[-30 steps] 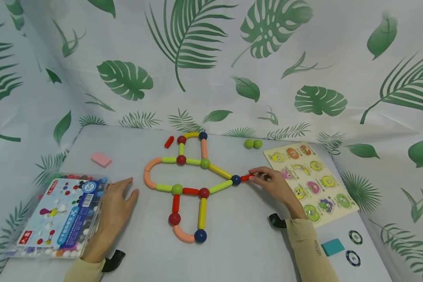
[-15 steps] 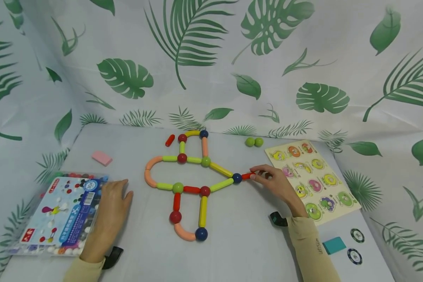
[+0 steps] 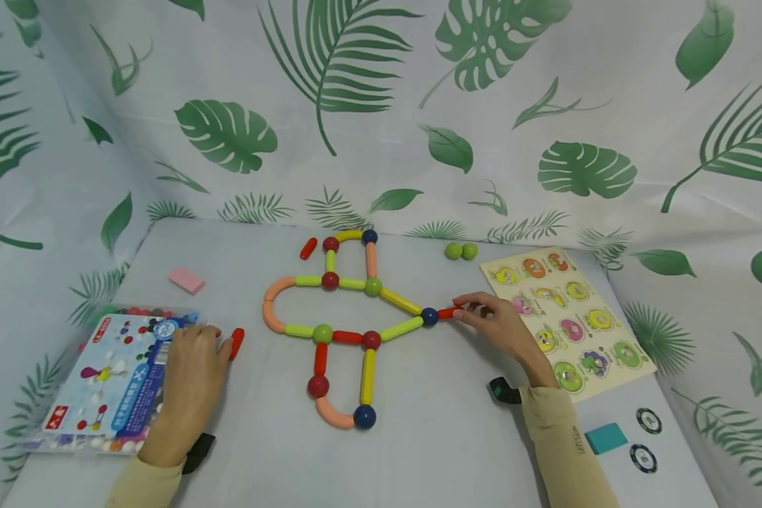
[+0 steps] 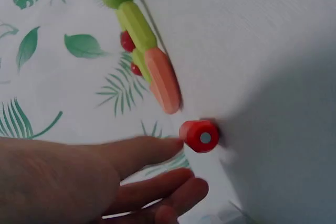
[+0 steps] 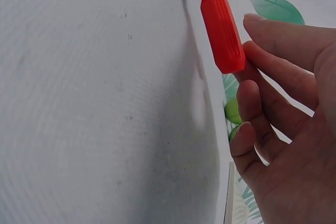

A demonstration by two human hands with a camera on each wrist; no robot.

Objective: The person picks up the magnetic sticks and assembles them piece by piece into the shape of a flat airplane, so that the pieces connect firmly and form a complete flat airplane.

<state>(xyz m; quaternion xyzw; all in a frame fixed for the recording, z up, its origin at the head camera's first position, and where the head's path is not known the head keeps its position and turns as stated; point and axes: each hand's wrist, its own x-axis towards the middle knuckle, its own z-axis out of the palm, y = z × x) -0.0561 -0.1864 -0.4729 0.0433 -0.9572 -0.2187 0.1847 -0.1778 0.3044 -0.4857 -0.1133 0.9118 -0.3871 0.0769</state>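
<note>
A red rod (image 3: 448, 313) extends from a blue ball (image 3: 429, 317) at the right tip of a flat outline of coloured rods and balls. My right hand (image 3: 500, 326) hovers over that rod's free end, fingertips right at it; in the right wrist view my thumb (image 5: 286, 35) stands apart from the rod. My left hand (image 3: 197, 360) lies over the plastic box of beads (image 3: 104, 377), its fingers partly hidden. Just beyond my left thumb (image 4: 152, 150) is another red rod (image 4: 199, 136), which the thumb tip meets at one side.
A loose red rod (image 3: 308, 248) lies by the outline's upper loop, and two green balls (image 3: 461, 250) sit at the back. On the right are a fruit puzzle board (image 3: 568, 321), a teal block (image 3: 606, 438) and two round chips (image 3: 649, 420). A pink block (image 3: 187, 280) lies left.
My left hand has drawn left over the box, and a red rod now shows beside its thumb. My right hand stays by the same rod. The whole view has shifted slightly.
</note>
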